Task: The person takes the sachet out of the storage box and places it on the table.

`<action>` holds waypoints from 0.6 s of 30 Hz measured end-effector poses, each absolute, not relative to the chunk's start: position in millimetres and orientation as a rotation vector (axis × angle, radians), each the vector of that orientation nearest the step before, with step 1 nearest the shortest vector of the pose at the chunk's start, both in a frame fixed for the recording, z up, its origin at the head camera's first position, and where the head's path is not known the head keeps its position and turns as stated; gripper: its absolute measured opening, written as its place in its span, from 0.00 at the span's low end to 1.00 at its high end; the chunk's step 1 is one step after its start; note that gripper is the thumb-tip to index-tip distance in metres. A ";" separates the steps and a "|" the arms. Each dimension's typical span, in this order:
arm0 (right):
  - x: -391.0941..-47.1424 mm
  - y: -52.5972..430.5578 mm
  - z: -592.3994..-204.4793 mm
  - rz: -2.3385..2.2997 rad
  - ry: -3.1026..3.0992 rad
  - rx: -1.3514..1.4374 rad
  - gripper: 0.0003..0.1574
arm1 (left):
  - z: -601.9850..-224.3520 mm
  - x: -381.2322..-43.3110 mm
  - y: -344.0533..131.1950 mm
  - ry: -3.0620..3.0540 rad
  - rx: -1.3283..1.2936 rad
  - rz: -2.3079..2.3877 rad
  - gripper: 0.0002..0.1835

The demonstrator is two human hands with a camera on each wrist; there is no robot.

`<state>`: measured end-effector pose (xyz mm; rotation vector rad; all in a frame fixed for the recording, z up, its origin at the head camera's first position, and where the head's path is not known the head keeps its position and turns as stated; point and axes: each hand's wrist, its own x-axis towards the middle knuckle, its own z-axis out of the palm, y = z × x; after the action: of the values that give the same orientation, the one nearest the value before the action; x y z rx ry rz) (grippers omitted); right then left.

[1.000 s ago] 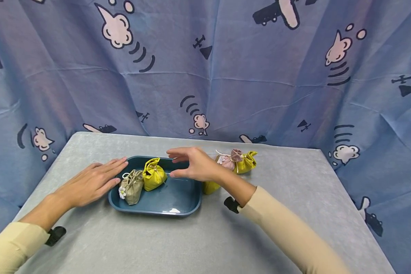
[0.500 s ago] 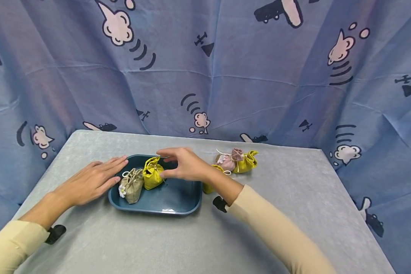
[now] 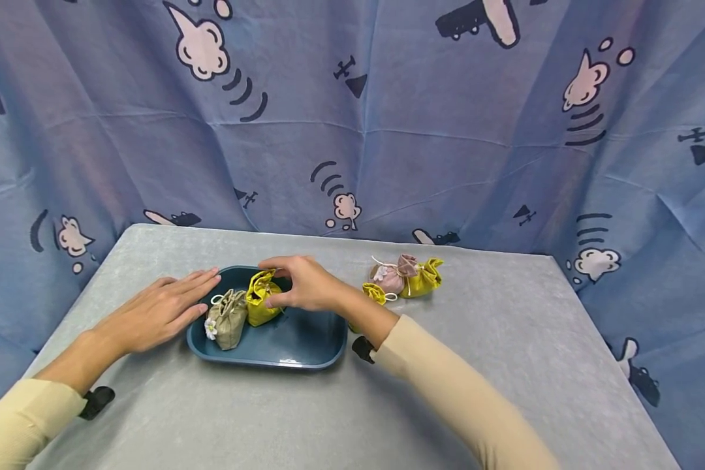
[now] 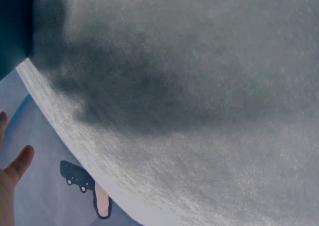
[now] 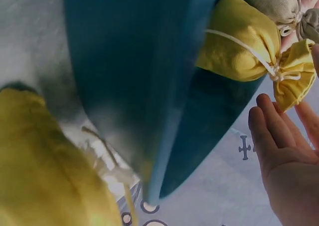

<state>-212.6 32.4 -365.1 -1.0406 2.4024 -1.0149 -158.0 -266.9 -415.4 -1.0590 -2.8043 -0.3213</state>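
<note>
While in tray (image 3: 314, 336), plain yellow pouch (image 3: 258, 313).

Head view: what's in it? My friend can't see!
A right hand, grip open, at a yellow drawstring pouch beside a beige pouch in a blue tray. The left hand is at the tray's rim; to its right, a pink pouch and two yellow ones.

The tray (image 3: 308, 336) looks glossy plastic, the yellow pouch (image 3: 259, 312) inside creased cloth.
</note>
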 end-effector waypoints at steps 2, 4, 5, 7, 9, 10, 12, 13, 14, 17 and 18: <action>-212.7 29.1 -365.9 -1.000 2.409 -1.055 0.39 | -415.6 -157.9 -267.1 -2.805 -1.061 -0.326 0.29; -212.5 26.0 -366.4 -0.974 2.434 -1.072 0.39 | -416.0 -158.5 -267.5 -2.808 -1.058 -0.331 0.29; -212.3 24.4 -366.6 -0.957 2.448 -1.084 0.39 | -416.3 -158.7 -267.6 -2.806 -1.057 -0.334 0.29; -211.7 21.2 -366.9 -0.925 2.469 -1.110 0.39 | -416.6 -159.2 -267.7 -2.803 -1.057 -0.340 0.29; -211.0 18.1 -367.1 -0.897 2.480 -1.136 0.39 | -417.1 -159.5 -267.8 -2.798 -1.055 -0.345 0.29; -210.7 16.6 -367.3 -0.885 2.484 -1.147 0.39 | -417.3 -159.4 -267.7 -2.793 -1.054 -0.352 0.29; -210.2 14.0 -368.2 -0.861 2.486 -1.166 0.38 | -417.7 -159.2 -267.8 -2.790 -1.050 -0.359 0.29; -209.9 12.8 -368.5 -0.845 2.490 -1.171 0.38 | -417.8 -159.1 -267.8 -2.789 -1.048 -0.363 0.29; -209.5 11.7 -368.7 -0.831 2.494 -1.176 0.38 | -417.8 -158.9 -267.7 -2.791 -1.047 -0.364 0.29; -208.5 9.3 -368.8 -0.793 2.503 -1.185 0.38 | -417.7 -158.2 -267.8 -2.802 -1.048 -0.358 0.29; -208.1 8.6 -368.6 -0.785 2.505 -1.186 0.38 | -417.8 -158.0 -267.9 -2.806 -1.047 -0.357 0.29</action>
<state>-208.1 8.6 -368.6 -1.1859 2.5048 -0.7846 -158.0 -267.9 -417.8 -1.0468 -2.8063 -0.3571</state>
